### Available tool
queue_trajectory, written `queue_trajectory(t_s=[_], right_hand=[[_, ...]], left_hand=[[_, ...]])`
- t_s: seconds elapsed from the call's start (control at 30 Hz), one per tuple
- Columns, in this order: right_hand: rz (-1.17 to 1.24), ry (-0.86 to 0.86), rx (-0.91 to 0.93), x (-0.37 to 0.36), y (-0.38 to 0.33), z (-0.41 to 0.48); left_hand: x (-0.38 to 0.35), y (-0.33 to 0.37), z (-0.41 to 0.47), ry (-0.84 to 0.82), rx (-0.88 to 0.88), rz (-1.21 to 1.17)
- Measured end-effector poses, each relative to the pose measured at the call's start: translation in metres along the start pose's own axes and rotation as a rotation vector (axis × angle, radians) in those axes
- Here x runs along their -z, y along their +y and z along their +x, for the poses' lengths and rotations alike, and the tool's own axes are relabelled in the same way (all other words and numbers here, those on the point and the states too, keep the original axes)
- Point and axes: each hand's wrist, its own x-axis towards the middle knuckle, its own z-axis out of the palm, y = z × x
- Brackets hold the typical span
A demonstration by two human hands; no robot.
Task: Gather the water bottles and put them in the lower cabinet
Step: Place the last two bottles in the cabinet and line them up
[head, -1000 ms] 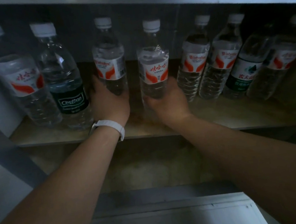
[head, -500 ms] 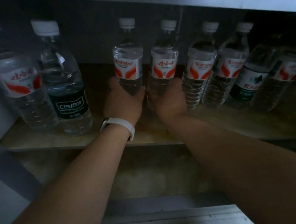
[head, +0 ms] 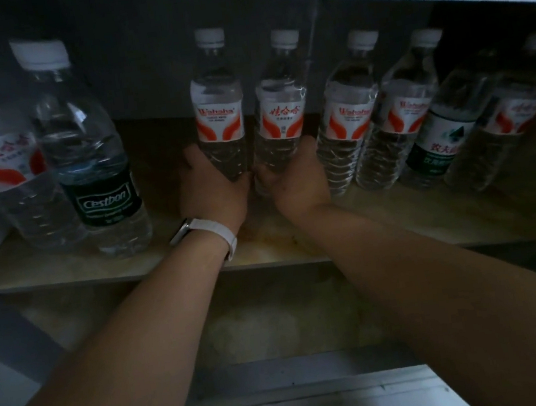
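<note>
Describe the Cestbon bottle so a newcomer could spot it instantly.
Look along the wooden shelf inside the cabinet, to the group at its left end. The Cestbon bottle is second from the left, wider than the rest. It alone has a dark green label with white "Cestbon" lettering; its neighbours wear red-and-white labels.

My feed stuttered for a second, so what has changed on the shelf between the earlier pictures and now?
The left hand and right hand, each gripping a red-label bottle, slid them rightward along the wooden shelf. The left-hand bottle and right-hand bottle now stand close together, next to the right-side group, leaving a wider gap beside the Cestbon bottle. Neither was let go. The other bottles stayed put.
</note>
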Motion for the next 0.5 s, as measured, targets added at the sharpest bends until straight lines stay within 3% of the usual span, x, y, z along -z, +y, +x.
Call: queue_trajectory(t_s=[0.17,0.37,0.5], right_hand=[[0.004,-0.008,0.003,0.002,-0.007,-0.003],[0.097,-0.060,0.010,0.003,-0.008,-0.024],[0.141,-0.086,0.037,0.016,-0.022,-0.060]], left_hand=[[0.000,0.002,-0.005,-0.010,0.007,-0.047],[0.028,0.003,-0.055,0.043,-0.153,-0.109],[0.062,-0.019,-0.089,0.274,-0.340,-0.081]])
